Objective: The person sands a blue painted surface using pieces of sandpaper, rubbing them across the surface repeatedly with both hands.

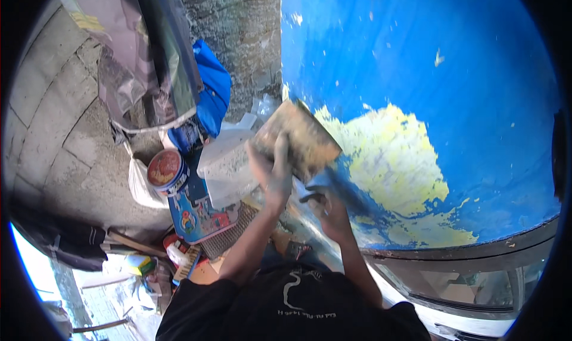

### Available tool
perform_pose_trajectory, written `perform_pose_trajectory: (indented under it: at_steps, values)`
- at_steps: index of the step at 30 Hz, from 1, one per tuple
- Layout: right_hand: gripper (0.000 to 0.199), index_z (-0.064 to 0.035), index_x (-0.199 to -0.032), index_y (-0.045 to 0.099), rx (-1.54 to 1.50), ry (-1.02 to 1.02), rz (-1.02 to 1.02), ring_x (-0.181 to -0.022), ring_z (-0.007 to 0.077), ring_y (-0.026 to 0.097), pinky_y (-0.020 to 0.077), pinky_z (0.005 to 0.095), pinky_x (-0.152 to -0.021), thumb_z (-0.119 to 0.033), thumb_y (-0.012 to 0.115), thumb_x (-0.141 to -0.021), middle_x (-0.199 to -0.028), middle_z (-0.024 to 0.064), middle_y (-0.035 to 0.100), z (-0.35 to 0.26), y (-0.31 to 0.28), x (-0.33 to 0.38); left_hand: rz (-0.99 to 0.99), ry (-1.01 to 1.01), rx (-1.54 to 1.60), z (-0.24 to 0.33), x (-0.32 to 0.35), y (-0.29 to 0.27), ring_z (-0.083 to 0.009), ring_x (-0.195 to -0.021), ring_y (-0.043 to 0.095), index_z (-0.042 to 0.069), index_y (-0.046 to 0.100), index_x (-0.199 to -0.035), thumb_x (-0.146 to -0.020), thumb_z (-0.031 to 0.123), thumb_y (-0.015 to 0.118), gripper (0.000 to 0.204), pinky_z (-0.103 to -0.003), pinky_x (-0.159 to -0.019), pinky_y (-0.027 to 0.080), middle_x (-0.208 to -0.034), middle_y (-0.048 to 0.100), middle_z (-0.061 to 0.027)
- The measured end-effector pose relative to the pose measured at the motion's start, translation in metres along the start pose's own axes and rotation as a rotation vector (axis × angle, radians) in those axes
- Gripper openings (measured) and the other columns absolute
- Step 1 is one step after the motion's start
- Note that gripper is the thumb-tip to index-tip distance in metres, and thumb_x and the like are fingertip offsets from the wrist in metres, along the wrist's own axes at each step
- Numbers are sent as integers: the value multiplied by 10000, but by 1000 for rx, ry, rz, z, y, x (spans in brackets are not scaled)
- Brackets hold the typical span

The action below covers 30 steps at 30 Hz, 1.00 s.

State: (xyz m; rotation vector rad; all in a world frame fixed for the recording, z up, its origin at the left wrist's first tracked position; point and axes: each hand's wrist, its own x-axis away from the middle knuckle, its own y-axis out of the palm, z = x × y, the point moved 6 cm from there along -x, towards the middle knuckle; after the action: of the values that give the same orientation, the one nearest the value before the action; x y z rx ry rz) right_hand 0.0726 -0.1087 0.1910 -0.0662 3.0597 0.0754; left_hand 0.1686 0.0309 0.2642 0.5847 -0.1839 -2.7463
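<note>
My left hand [275, 171] is closed on a flat square board [307, 135], brown and smeared with dried material. The board is tilted up near the wall's left edge. Below and right of it, my right hand [330, 213] grips a dark-handled tool [314, 193]; motion blurs its far end, so its kind is unclear. Both hands are in front of the blue painted wall [476, 102]. On that wall, just right of my hands, is a large pale yellow and white patch [399, 156] with ragged edges where the blue is gone.
To the left stand a round tub with a reddish lid [165, 168], a white bag [143, 183] and a translucent plastic sheet [229, 171]. A colourful printed panel [196, 213] lies below them. Sacks and a blue cloth [214, 93] hang above. A dark-framed window [465, 281] is at lower right.
</note>
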Motion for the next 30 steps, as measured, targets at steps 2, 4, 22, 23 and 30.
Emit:
perform_pose_trajectory:
  at_steps: [2,4,22,23,30]
  values:
    - [393,14,-1183,505,81,-31,-21,-1065,189,568,434,349,-948,-185,633,-870,-1125,126,578,-19,2,2,-48,-165,63,1,4,8,-66,-727,511,5,472,-973,-921,185,586,219,-214,-595,416,-852,555,-33]
    - [502,29,-1259,419,153,-140,-48,-1093,243,557,426,372,-953,-221,623,-874,-1210,175,516,-40,0,-5,53,-17,200,23,1,11,-59,-730,509,10,475,-970,-925,191,579,213,-204,-594,412,-857,559,-36]
    - [389,34,-1184,497,81,-166,198,-911,187,603,491,314,-769,-147,628,-865,-1024,131,604,-54,-2,-14,10,-243,358,-32,41,16,-84,-862,526,-3,498,-1099,-957,237,530,280,-226,-721,448,-990,578,-60]
    - [323,36,-1113,556,307,-250,294,-802,130,613,494,272,-687,-181,622,-883,-942,95,638,-60,-8,-14,24,-267,477,-27,50,21,-87,-880,527,2,485,-1119,-958,225,529,279,-223,-723,447,-1007,573,-66]
    - [185,53,-986,579,167,-225,383,-643,64,520,428,249,-553,-106,575,-891,-740,62,597,-66,-20,-1,-156,-164,333,-12,34,1,-54,-745,477,62,450,-1013,-910,42,569,159,-211,-642,414,-867,513,-10]
